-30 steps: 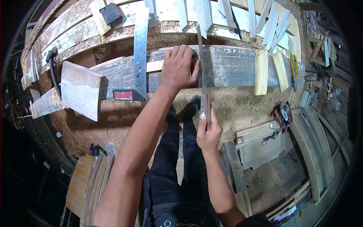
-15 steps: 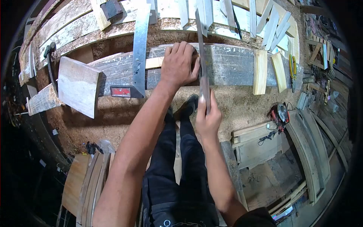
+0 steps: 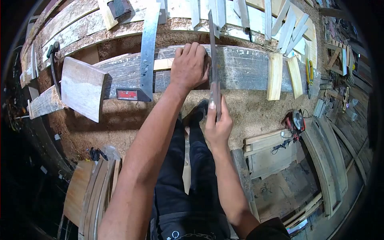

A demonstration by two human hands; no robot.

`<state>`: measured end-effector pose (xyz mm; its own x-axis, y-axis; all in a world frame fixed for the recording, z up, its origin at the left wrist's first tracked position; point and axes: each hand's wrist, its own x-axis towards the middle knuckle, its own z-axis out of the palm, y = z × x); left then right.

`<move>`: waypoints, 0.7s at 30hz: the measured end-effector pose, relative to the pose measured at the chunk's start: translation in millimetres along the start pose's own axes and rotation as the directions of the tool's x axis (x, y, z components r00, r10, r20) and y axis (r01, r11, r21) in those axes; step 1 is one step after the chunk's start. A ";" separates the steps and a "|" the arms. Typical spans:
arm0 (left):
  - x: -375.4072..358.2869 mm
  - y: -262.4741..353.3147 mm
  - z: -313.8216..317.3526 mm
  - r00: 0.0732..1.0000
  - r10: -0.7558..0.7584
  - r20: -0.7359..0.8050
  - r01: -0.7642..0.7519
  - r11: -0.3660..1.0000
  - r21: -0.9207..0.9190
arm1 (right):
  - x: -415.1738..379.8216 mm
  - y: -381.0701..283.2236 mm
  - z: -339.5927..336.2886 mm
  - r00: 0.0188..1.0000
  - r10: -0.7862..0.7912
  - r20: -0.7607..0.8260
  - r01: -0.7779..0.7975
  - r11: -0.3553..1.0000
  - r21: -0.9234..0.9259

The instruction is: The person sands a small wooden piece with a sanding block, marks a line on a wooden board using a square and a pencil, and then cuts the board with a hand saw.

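Observation:
My left hand (image 3: pixel 189 66) is closed over a pale wooden strip (image 3: pixel 163 64), pressing it against the grey plank bench (image 3: pixel 244 72). The strip's left end shows beyond my knuckles; the rest is under the hand. My right hand (image 3: pixel 218 122) grips a handsaw (image 3: pixel 213 52), whose long narrow blade appears almost edge-on and points away from me. That blade crosses the bench just right of my left fingers; its contact with the strip is hidden. Left of the hands lies a try square with a wide metal blade (image 3: pixel 149 44) and a black-and-red handle (image 3: pixel 128 95).
Two pale wood blocks (image 3: pixel 275 76) and yellow-handled pliers (image 3: pixel 309 72) lie right on the bench. At left stand a pale board (image 3: pixel 83 89) and a hammer (image 3: pixel 53 60). Cut strips (image 3: pixel 294 34) lie behind. A red power tool (image 3: pixel 295 121) sits low right, above sawdust.
The saw blade and my right hand have shifted very slightly, and the blade stands a little straighter. My left thumb shows less. My left hand stays on the strip.

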<state>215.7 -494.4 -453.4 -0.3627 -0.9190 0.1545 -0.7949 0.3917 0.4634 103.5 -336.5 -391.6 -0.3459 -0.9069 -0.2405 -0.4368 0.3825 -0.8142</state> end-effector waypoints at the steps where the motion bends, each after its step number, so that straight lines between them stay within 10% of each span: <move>1: 0.1 0.5 -1.2 1.000 -0.006 0.005 0.006 1.000 -0.001 | -14.3 -0.8 -8.8 0.999 0.035 0.026 -0.035 0.999 -0.003; 21: 1.0 -1.8 1.1 1.000 0.011 -0.011 -0.011 1.000 0.024 | 1.4 -8.4 -9.9 0.995 0.075 0.063 -0.077 0.997 0.032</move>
<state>216.2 -496.0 -455.0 -0.3663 -0.9149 0.1694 -0.8022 0.4028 0.4407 98.4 -339.3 -379.8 -0.3246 -0.8850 -0.3338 -0.3820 0.4455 -0.8097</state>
